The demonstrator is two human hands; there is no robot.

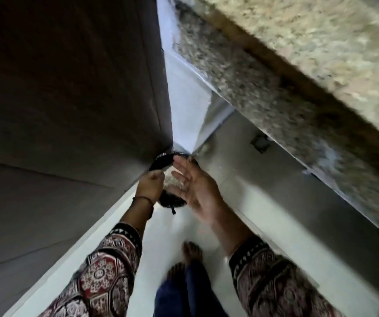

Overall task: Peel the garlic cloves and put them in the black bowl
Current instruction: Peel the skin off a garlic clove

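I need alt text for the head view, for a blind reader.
Seen from above, a person's left hand grips the rim of a round black container holding pale scraps, and the open right hand hovers beside it. Bare feet stand on a pale floor between a dark cabinet and a granite counter.

A narrow lane of pale floor [168, 227] lies open between the dark cabinet front [69, 99] on the left and the granite counter [309, 53] edge on the right. Ahead it pinches shut at the corner, where the black bowl [161, 160], gripped by the left hand [149, 186], and the flat right hand [197, 191] fill the gap.
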